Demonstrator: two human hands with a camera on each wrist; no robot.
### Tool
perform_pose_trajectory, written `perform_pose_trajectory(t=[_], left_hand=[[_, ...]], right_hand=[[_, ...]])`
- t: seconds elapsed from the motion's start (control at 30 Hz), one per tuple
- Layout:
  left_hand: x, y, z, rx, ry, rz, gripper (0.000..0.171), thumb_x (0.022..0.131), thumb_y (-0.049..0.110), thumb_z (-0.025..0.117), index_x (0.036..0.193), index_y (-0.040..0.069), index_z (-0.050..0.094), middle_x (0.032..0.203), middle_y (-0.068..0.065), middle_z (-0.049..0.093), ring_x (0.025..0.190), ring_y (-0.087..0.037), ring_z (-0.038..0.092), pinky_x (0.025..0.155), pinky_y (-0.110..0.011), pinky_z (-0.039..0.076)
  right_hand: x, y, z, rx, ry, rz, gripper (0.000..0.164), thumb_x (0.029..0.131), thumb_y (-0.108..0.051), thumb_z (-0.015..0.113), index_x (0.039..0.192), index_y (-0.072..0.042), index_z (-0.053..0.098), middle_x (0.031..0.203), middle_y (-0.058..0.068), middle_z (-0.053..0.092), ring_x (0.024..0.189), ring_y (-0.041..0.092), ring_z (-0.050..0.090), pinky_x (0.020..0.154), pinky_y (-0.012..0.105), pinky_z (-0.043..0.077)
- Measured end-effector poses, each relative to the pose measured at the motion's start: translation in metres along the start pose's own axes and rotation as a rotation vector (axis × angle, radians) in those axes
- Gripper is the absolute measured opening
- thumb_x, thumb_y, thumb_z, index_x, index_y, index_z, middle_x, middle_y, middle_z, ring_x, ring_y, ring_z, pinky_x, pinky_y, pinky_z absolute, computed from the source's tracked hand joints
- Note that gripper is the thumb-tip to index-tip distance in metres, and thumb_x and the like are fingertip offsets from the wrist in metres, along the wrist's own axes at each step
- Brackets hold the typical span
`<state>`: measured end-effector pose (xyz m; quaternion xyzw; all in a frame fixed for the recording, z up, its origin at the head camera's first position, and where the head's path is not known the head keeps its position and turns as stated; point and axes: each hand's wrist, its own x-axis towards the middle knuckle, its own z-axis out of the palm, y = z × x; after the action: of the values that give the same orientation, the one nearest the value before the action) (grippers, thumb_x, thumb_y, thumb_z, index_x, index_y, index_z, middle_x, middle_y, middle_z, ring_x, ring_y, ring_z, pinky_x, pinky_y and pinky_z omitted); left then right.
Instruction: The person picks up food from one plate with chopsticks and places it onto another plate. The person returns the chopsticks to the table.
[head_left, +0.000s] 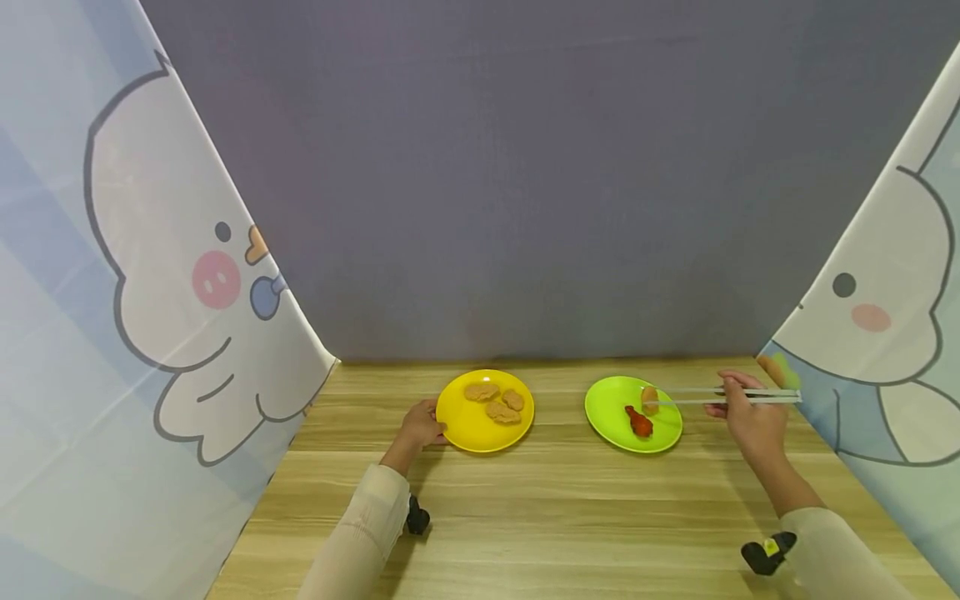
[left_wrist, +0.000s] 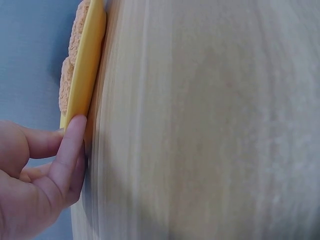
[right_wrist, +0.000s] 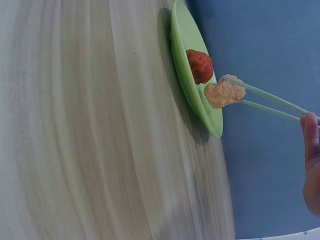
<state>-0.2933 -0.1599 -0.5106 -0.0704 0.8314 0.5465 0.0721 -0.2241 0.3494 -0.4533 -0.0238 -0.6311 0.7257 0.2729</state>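
Two sleeves [head_left: 362, 521] front two plates [head_left: 467, 427], four nuggets [head_left: 482, 392], one drumstick [head_left: 641, 424], two chopsticks [right_wrist: 272, 98].

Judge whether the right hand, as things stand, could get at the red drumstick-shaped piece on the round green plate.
Probably not yet: the right hand holds long, pale chopsticks whose tips flank a lumpy tan nugget. Once freed, they could likely reach the red drumstick-shaped piece, uncovered nearby.

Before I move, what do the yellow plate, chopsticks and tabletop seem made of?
Yellow plate: probably glossy plastic, given the highlight and even colour. Chopsticks: smooth, pale, perhaps plastic or metal; unclear. Tabletop: smooth wood or laminate, by its streaked grain.
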Motion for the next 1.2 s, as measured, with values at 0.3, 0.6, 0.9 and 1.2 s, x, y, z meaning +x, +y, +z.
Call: perform_pose_trajectory(t=[0.3, 0.6, 0.9, 1.2], left_hand=[[0.0, 0.0, 0.002, -0.005, 0.002, -0.008, 0.063, 0.088, -0.013, 0.062, 0.148, -0.004, 0.046, 0.128, -0.028, 0.059, 0.09, -0.027, 0.072, 0.07, -0.034, 0.067], [0.0, -0.001, 0.001, 0.01, 0.001, -0.001, 0.062, 0.088, -0.015, 0.063, 0.147, -0.004, 0.047, 0.124, -0.028, 0.061, 0.089, -0.026, 0.073, 0.07, -0.036, 0.067], [0.0, 0.001, 0.001, 0.018, -0.001, -0.005, 0.062, 0.088, -0.014, 0.063, 0.147, -0.003, 0.048, 0.121, -0.025, 0.061, 0.086, -0.025, 0.072, 0.069, -0.035, 0.067], [-0.001, 0.002, 0.0, 0.034, -0.004, -0.006, 0.061, 0.089, -0.013, 0.063, 0.147, -0.004, 0.047, 0.125, -0.027, 0.061, 0.09, -0.028, 0.073, 0.07, -0.035, 0.067]], right_hand=[[0.006, 0.003, 0.003, 0.036, 0.084, 0.037, 0.027, 0.1, 0.0, 0.054, 0.091, -0.015, 0.074, 0.075, -0.003, 0.068, 0.049, 0.011, 0.069, 0.047, 0.022, 0.059], [0.01, 0.016, 0.012, 0.089, 0.117, 0.073, 0.019, 0.1, -0.003, 0.058, 0.094, -0.012, 0.073, 0.076, 0.0, 0.069, 0.049, 0.013, 0.07, 0.047, 0.024, 0.059], [0.009, 0.019, 0.03, 0.088, 0.084, 0.088, 0.015, 0.101, -0.007, 0.059, 0.098, -0.013, 0.072, 0.079, 0.001, 0.068, 0.051, 0.013, 0.07, 0.05, 0.023, 0.06], [0.002, 0.02, 0.051, 0.071, 0.048, 0.116, 0.011, 0.101, -0.011, 0.06, 0.104, -0.013, 0.071, 0.086, 0.002, 0.065, 0.052, 0.012, 0.07, 0.052, 0.024, 0.061]])
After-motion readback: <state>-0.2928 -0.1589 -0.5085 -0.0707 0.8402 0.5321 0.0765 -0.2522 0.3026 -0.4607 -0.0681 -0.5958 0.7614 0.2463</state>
